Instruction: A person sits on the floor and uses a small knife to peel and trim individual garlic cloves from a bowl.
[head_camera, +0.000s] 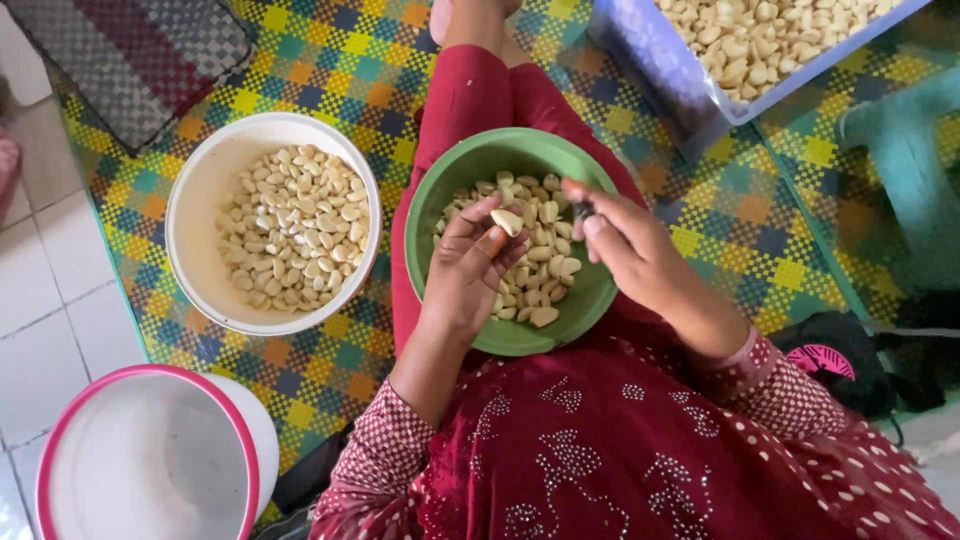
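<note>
1. My left hand (468, 265) hovers over the round green plastic bowl (436, 190) on my lap, its grip pinching one pale peeled garlic clove (507, 221) between thumb and fingertips, just above the heap in the bowl.
2. My right hand (630, 245) is pressed together round a small dark tool (583, 211), probably a knife, with its tip beside the clove. I judge it best to keep the clove over the bowl so scraps fall inside, and to cut away from the thumb.
3. Left of my leg, near the mat's left edge, stands a white round bowl of peeled cloves (195, 200); there is open mat between the two bowls.
4. At the near left corner, on the tiled floor, sits a pink-rimmed white tub (150, 460).
5. Farthest, at the mat's top right, is a clear plastic crate of garlic (660, 60), well apart.
</note>
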